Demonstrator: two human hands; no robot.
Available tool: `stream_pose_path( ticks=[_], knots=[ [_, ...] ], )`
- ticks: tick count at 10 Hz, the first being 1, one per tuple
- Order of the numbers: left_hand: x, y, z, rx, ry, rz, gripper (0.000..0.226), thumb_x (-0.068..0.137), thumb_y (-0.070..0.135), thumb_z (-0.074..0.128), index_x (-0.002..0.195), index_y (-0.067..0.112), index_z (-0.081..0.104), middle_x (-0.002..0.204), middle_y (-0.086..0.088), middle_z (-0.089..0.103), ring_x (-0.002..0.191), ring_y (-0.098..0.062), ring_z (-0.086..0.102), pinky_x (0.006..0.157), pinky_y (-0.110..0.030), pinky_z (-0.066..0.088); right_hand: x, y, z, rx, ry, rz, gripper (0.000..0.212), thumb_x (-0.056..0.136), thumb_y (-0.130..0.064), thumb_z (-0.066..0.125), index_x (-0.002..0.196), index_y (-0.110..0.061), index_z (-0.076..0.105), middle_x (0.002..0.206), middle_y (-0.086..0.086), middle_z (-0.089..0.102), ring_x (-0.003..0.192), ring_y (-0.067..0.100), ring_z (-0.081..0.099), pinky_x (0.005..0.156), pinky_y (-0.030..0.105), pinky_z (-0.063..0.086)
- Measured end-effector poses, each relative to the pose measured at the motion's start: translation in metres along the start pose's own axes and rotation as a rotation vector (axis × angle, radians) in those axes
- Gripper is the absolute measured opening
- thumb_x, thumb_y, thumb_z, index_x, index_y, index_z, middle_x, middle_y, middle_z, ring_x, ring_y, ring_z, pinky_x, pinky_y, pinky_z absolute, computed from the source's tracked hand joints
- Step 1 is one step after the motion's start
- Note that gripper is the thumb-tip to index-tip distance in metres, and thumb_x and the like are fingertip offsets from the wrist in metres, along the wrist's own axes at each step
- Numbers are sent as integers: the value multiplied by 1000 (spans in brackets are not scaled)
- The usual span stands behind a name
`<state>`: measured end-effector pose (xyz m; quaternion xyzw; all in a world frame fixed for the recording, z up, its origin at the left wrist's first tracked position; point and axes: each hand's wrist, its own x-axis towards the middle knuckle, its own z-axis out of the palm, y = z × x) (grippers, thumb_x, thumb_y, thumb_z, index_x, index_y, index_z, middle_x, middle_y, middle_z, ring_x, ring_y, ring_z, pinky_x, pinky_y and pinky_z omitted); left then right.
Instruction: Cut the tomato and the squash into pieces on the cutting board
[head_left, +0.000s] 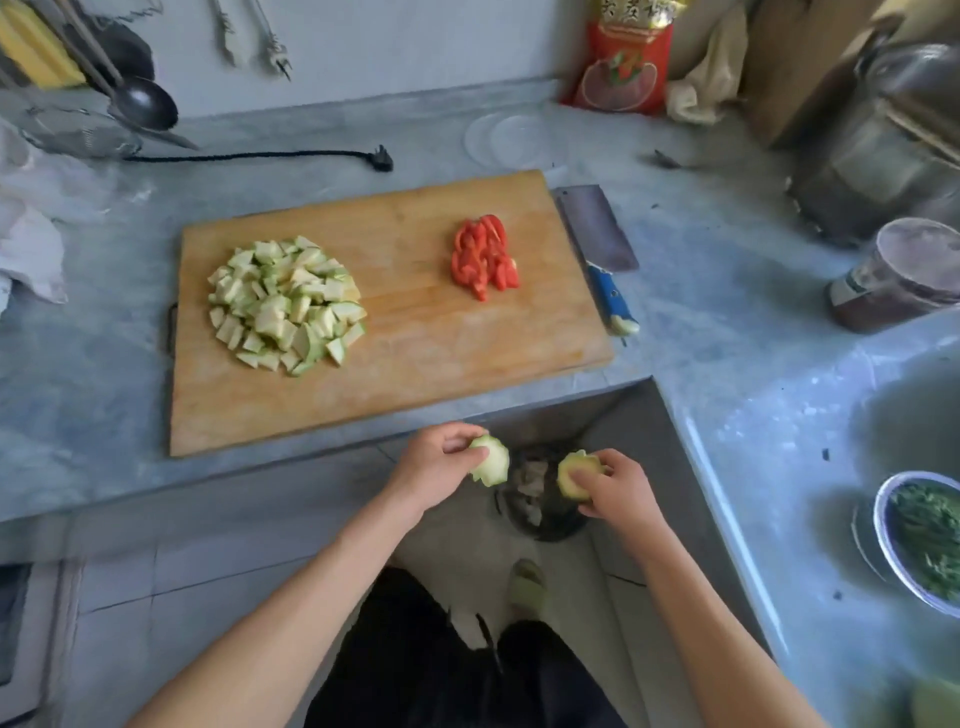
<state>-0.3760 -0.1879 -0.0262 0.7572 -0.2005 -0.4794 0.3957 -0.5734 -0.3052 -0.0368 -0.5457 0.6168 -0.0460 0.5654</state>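
A wooden cutting board (395, 374) lies on the grey counter. On its left sits a heap of pale green squash pieces (285, 304); on its right a small pile of red tomato slices (484, 258). A cleaver (597, 234) with a blue handle lies just off the board's right edge. Below the counter's front edge, my left hand (441, 465) pinches a squash end piece (491, 461). My right hand (615, 486) holds another squash end piece (574, 474). Both hands hover over a dark bin (543, 506) on the floor.
A sink (904, 410) is at the right, with a bowl of chopped greens (919, 540) beside it. A jar (904, 275), a red bag (623, 62) and a metal pot (893, 140) stand at the back right. A black power plug (382, 158) lies behind the board.
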Motion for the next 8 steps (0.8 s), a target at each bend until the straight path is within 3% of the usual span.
stream_pose_path(
  ticks=[1,3,4,5,6,7,8],
  knots=[
    [18,-8,70,64,-56,-159,19,92,18,67,109,21,72,95,7,69,77,-2,62,53,-13,46,29,43,-30,-30,8,92,14,87,-12,62,101,-9,60,100,12,62,85,24,64,59,30,59],
    [59,-46,150,41,91,-469,5,85,15,69,85,18,72,72,-5,60,63,-17,53,49,-20,39,82,94,-41,-175,-46,180,17,87,-16,59,103,-15,53,99,14,63,88,34,66,78,45,59],
    [80,-62,176,-22,137,-500,10,92,23,68,95,14,71,78,-5,64,63,-14,57,46,-19,43,103,112,-42,-210,-43,213,14,84,-18,63,96,-14,56,92,13,64,85,34,67,77,49,58],
    [89,-66,189,-125,122,-525,20,95,29,66,89,12,59,85,-4,63,71,-16,63,53,-24,52,113,118,-41,-225,-33,199,10,83,-19,63,90,-14,61,90,12,69,84,30,68,75,40,58],
    [89,-71,195,-93,94,-538,15,97,26,63,97,13,55,87,-2,60,76,-18,62,56,-27,53,121,129,-43,-179,-15,215,8,83,-20,64,90,-17,64,93,10,71,88,28,68,78,36,57],
    [74,-72,184,-73,64,-502,12,97,24,62,104,15,65,95,-3,67,81,-16,64,61,-25,53,115,128,-45,-157,-30,215,12,86,-16,65,97,-13,63,93,11,70,89,27,68,80,37,57],
    [55,-61,161,-113,136,-364,10,96,18,60,98,22,69,96,1,72,84,-15,66,67,-24,53,100,112,-51,-75,-22,162,16,88,-18,65,103,-13,62,89,9,69,85,24,67,80,41,58]
  ],
)
